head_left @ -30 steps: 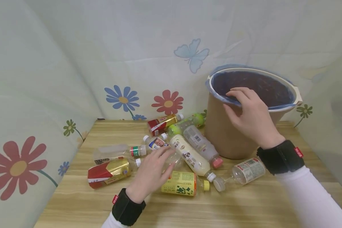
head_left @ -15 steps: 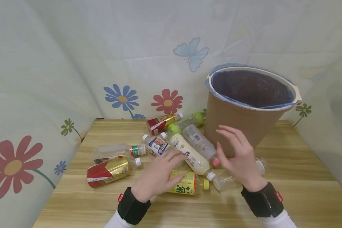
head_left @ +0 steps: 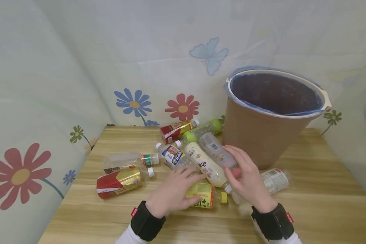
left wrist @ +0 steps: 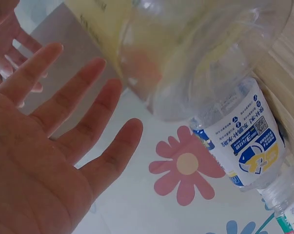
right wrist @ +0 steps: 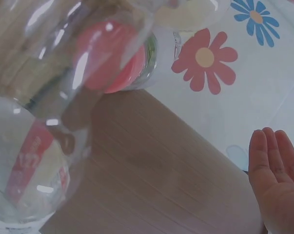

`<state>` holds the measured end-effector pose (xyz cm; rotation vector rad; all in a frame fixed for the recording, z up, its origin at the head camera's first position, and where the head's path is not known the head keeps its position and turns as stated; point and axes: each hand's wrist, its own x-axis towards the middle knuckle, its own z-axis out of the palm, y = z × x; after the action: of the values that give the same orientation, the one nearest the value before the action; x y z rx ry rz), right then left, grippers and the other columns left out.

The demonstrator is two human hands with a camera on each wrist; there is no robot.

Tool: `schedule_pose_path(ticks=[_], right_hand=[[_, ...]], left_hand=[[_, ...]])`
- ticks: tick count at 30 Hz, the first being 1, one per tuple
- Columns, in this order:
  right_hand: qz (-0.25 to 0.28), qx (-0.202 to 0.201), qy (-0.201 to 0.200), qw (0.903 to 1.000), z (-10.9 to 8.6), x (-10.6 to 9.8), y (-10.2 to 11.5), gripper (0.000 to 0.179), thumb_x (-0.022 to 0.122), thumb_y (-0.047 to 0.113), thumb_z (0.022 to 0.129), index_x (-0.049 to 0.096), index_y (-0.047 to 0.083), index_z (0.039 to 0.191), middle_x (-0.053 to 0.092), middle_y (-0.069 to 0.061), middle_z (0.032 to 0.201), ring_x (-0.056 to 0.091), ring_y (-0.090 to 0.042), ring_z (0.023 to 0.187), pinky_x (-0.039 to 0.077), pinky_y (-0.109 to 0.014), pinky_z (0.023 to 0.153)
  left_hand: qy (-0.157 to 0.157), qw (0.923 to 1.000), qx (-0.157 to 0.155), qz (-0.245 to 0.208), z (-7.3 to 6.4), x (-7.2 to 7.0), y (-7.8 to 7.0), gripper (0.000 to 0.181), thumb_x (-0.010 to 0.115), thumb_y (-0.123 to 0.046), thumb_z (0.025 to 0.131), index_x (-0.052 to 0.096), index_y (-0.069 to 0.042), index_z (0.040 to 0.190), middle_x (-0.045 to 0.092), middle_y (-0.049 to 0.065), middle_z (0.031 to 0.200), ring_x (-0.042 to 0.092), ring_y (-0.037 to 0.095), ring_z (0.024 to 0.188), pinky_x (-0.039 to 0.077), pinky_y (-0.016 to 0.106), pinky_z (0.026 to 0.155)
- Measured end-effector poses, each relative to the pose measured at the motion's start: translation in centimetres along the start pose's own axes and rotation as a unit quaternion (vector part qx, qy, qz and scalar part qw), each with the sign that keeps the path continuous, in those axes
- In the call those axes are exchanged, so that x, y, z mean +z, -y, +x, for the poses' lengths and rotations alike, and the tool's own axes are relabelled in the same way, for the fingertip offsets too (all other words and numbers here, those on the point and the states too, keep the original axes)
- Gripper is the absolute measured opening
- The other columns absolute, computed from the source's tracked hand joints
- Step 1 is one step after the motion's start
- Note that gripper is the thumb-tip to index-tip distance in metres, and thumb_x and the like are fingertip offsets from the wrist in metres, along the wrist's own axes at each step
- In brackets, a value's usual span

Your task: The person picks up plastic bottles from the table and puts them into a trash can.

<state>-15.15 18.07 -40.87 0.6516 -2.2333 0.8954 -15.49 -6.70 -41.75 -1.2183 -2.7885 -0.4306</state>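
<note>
In the head view my left hand (head_left: pixel 174 189) hovers over a yellow-labelled bottle (head_left: pixel 202 189), fingers spread. The left wrist view shows its fingers (left wrist: pixel 103 102) extended beside a clear bottle base, holding nothing. My right hand (head_left: pixel 247 179) is just over a frosted bottle with a pink cap (head_left: pixel 215 149) and the neck of a cream-labelled bottle (head_left: pixel 204 164). Its fingers (right wrist: pixel 268 156) look straight in the right wrist view, apart from the pink cap (right wrist: pixel 107 58); whether the thumb touches a bottle is unclear. A clear bottle with a pale label (head_left: pixel 274 181) lies partly behind the right hand.
A brown bin (head_left: pixel 253 135) lined with a blue bag stands at the back right. Around the hands lie a blue-and-white-labelled bottle (head_left: pixel 172 156), a green-capped bottle (head_left: pixel 205 130), red-and-gold bottles (head_left: pixel 120 183) and a clear bottle (head_left: pixel 122 161). A flowered curtain (head_left: pixel 158 51) hangs behind.
My right hand has come down from the bin's rim, moving left to the pink-capped bottle. My left hand has shifted slightly right over the yellow-labelled bottle. The bottles lie as before.
</note>
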Motion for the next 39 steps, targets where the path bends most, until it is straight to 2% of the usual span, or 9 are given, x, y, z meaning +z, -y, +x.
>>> schedule_pose_path(ticks=[5, 10, 14, 19, 24, 32, 39], right_hand=[[-0.005, 0.001, 0.014, 0.9999, -0.2, -0.2, -0.2, 0.064, 0.073, -0.001, 0.082, 0.055, 0.006, 0.143, 0.059, -0.016, 0.142, 0.057, -0.033, 0.127, 0.027, -0.002, 0.111], [0.001, 0.006, 0.018, 0.9998, -0.3, -0.3, -0.2, 0.063, 0.073, -0.001, 0.082, 0.055, 0.005, 0.142, 0.059, -0.016, 0.142, 0.057, -0.033, 0.128, 0.028, -0.002, 0.111], [0.005, 0.002, 0.023, 0.9997, -0.2, -0.2, 0.0, 0.064, 0.074, -0.001, 0.082, 0.054, 0.005, 0.143, 0.059, -0.016, 0.142, 0.058, -0.029, 0.124, 0.032, -0.002, 0.106], [0.009, -0.001, 0.023, 0.9997, 0.2, -0.2, 0.2, 0.065, 0.074, 0.000, 0.083, 0.053, 0.007, 0.144, 0.059, -0.016, 0.142, 0.057, -0.031, 0.128, 0.029, -0.003, 0.111], [0.006, 0.007, 0.019, 0.9998, 0.0, -0.6, 0.3, 0.065, 0.074, -0.001, 0.082, 0.054, 0.007, 0.143, 0.059, -0.015, 0.142, 0.059, -0.032, 0.127, 0.029, -0.002, 0.110], [0.023, 0.005, 0.024, 0.9994, 0.0, -0.7, 0.3, 0.065, 0.074, -0.003, 0.082, 0.054, 0.004, 0.143, 0.060, -0.013, 0.141, 0.062, -0.027, 0.120, 0.038, -0.004, 0.104], [0.036, 0.019, 0.039, 0.9984, 0.2, -1.1, 0.1, 0.065, 0.073, -0.002, 0.084, 0.052, 0.008, 0.145, 0.059, -0.012, 0.141, 0.060, -0.020, 0.121, 0.044, -0.008, 0.102]], left_hand=[[0.041, 0.9982, -0.019, 0.038, 0.1, 0.8, -0.7, 0.066, 0.072, -0.052, 0.088, 0.051, -0.030, 0.147, 0.056, 0.003, 0.147, 0.052, 0.027, 0.136, 0.041, 0.053, 0.116], [0.061, 0.9954, -0.015, 0.072, 0.2, 1.3, -1.1, 0.070, 0.076, -0.051, 0.085, 0.050, -0.034, 0.147, 0.059, 0.001, 0.145, 0.055, 0.025, 0.133, 0.044, 0.049, 0.114], [0.076, 0.9936, -0.021, 0.081, 0.1, 1.3, -1.1, 0.072, 0.078, -0.049, 0.083, 0.049, -0.035, 0.148, 0.060, 0.000, 0.142, 0.055, 0.026, 0.133, 0.044, 0.050, 0.113], [0.088, 0.9924, -0.031, 0.080, 0.1, 1.2, -1.0, 0.077, 0.082, -0.044, 0.080, 0.047, -0.035, 0.149, 0.060, 0.000, 0.143, 0.055, 0.025, 0.134, 0.045, 0.051, 0.112], [0.105, 0.9918, -0.034, 0.064, 0.0, 1.1, -1.1, 0.081, 0.084, -0.043, 0.080, 0.044, -0.037, 0.151, 0.059, 0.000, 0.144, 0.054, 0.025, 0.135, 0.045, 0.052, 0.112], [0.110, 0.9914, -0.027, 0.066, -0.2, 1.5, -1.2, 0.086, 0.084, -0.047, 0.078, 0.042, -0.036, 0.152, 0.063, -0.003, 0.137, 0.059, 0.020, 0.129, 0.052, 0.043, 0.104], [0.111, 0.9929, -0.025, 0.033, 0.0, 1.5, -1.2, 0.087, 0.085, -0.043, 0.078, 0.042, -0.034, 0.152, 0.063, -0.002, 0.137, 0.061, 0.018, 0.125, 0.055, 0.040, 0.100]])
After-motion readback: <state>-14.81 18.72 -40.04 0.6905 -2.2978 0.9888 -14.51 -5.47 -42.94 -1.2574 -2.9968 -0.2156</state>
